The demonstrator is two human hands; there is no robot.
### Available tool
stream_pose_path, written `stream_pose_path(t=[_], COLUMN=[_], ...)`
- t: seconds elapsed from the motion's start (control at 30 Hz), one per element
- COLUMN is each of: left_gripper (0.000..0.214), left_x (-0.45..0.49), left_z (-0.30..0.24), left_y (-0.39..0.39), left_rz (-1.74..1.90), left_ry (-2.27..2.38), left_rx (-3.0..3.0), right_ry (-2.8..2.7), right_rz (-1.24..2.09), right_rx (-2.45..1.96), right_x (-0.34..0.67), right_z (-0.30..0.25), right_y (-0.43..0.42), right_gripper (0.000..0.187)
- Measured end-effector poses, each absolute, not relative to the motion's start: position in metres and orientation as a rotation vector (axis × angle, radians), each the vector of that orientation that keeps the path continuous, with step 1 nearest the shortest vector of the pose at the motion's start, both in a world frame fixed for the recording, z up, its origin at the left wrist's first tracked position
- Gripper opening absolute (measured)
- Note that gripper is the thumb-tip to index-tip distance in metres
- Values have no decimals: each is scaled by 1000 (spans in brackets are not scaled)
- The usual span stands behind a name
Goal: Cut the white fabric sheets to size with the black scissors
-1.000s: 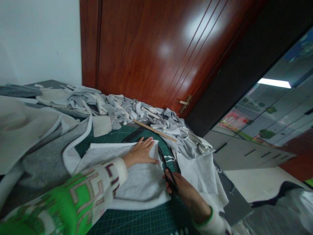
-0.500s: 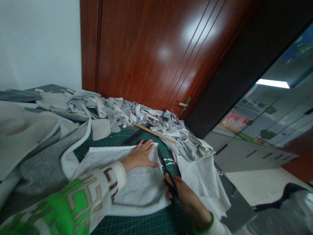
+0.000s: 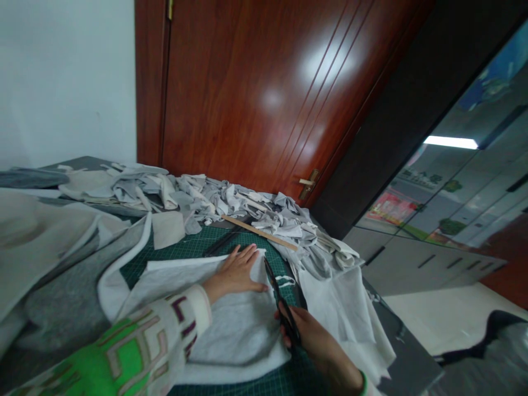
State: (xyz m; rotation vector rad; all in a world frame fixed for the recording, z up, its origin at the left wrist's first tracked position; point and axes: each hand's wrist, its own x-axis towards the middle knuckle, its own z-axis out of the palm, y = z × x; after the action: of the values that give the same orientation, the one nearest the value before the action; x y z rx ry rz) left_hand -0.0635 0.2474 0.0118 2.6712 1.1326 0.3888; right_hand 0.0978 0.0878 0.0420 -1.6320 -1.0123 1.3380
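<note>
A folded piece of whitish-grey fabric (image 3: 243, 319) lies on a green cutting mat (image 3: 157, 247). My left hand (image 3: 237, 272) presses flat on its upper right part, fingers stretched and thumb spread. Black scissors (image 3: 284, 311) are in my right hand (image 3: 303, 327), which wraps round their handles. The blades point up and away along the fabric's right edge, close to its top corner; I cannot tell how far they are parted. Just right of the blades, a small white strip (image 3: 285, 281) rests on the mat.
Grey and white fabric scraps (image 3: 231, 195) are heaped along the back. A wooden ruler (image 3: 259, 232) lies slanted before them, near a dark bar-like object (image 3: 226, 239). Larger cloth (image 3: 70, 291) piles up at left; more white fabric (image 3: 334, 302) hangs at right. A wooden door (image 3: 247, 99) stands behind.
The view has tilted slightly, so the scene sits a little lower. Both hands, the scissors and the fabric keep nearly the same places relative to each other.
</note>
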Motion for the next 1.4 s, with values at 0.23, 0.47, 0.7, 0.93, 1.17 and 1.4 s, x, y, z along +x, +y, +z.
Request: stream_pose_path(t=[0.23, 0.47, 0.7, 0.93, 1.17, 1.4], left_gripper=[108, 109, 108, 106, 106, 107], left_x=[-66, -66, -67, -68, -68, -68], left_z=[13, 15, 14, 15, 15, 13], left_y=[246, 245, 244, 243, 244, 244], left_rz=[399, 388, 377, 383, 401, 402], left_ry=[1122, 1125, 1121, 1115, 1109, 1104], left_rx=[2664, 2643, 2631, 2643, 2640, 2654], right_ry=[-1016, -1000, -1038, -1070, -1103, -1080], right_rz=[1348, 1370, 1344, 1314, 1320, 1294], right_rx=[-1676, -1660, -1650, -1603, -1549, -1588], right_x=[97, 100, 96, 101, 112, 104], right_z=[50, 47, 47, 35, 16, 23], right_y=[89, 97, 99, 102, 102, 101], right_gripper=[77, 79, 78, 74, 66, 71])
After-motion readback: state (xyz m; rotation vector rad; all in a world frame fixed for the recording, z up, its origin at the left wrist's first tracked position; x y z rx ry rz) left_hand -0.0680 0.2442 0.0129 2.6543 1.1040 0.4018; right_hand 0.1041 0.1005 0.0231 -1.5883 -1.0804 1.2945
